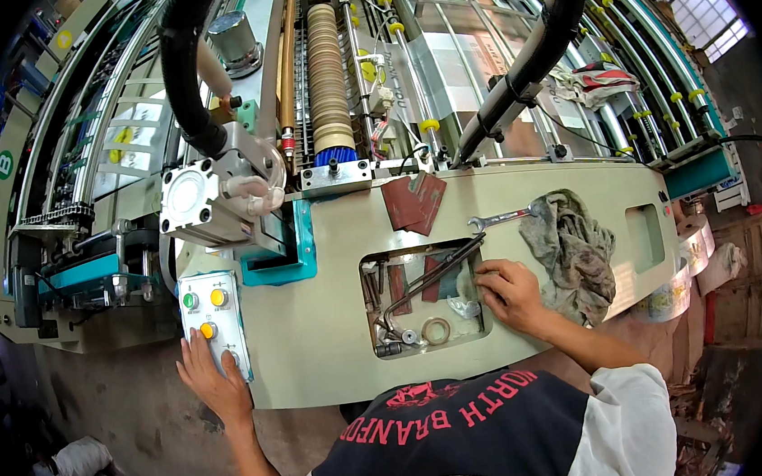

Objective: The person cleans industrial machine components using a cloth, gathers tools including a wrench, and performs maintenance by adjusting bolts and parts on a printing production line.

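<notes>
My left hand (212,380) lies at the control panel (225,310) with its fingers apart and the thumb out to the side. One fingertip is beside or on the lower yellow button (209,329); whether it presses cannot be told. My right hand (513,294) rests by the right rim of a recess (376,352) in the machine's cover, its fingers loosely bent and nothing visible in them. The recess holds hex keys (426,281), a tape ring (435,330), sandpaper pieces (400,291) and small metal parts.
A wrench (499,219) and a crumpled grey rag (573,253) lie right of the recess. Reddish-brown sandpaper (415,203) lies above it. A pneumatic cylinder (192,198) juts out above the panel. Black hoses (564,4) and rollers (328,79) stand beyond the cover.
</notes>
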The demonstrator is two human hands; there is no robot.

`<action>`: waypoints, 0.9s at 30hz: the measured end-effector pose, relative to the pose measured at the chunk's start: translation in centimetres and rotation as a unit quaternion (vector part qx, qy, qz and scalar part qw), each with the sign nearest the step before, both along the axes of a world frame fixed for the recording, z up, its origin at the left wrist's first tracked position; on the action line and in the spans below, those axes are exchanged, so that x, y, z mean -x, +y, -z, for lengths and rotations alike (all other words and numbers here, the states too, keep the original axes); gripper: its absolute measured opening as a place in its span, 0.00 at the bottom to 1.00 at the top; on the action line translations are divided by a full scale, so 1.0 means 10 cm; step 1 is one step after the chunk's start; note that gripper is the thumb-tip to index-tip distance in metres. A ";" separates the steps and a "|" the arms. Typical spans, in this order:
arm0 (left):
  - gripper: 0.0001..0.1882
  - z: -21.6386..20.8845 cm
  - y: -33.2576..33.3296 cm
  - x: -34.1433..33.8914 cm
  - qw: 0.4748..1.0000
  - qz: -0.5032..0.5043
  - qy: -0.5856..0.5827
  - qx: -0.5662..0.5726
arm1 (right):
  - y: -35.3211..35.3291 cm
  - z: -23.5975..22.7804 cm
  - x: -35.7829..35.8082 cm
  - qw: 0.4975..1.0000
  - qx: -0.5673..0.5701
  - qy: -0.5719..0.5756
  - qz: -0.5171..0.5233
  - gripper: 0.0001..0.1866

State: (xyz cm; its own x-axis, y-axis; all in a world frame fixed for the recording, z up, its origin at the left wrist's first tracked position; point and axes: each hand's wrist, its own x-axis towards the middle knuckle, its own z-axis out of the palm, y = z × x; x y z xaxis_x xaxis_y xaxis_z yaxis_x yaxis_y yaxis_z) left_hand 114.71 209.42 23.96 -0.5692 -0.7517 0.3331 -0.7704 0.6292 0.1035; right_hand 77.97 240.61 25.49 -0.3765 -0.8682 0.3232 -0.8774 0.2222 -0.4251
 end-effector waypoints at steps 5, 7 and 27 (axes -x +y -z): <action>0.27 0.01 0.19 -0.08 0.997 -0.023 0.079 0.006 | -0.03 -0.02 0.00 1.000 -0.003 -0.010 -0.019 0.12; 0.28 0.03 0.23 -0.11 0.992 -0.036 0.120 0.009 | -0.02 -0.01 -0.01 1.000 -0.010 -0.004 -0.012 0.11; 0.24 0.10 0.28 0.00 0.953 -0.046 0.296 -0.040 | -0.01 -0.02 0.00 1.000 0.004 -0.003 -0.014 0.10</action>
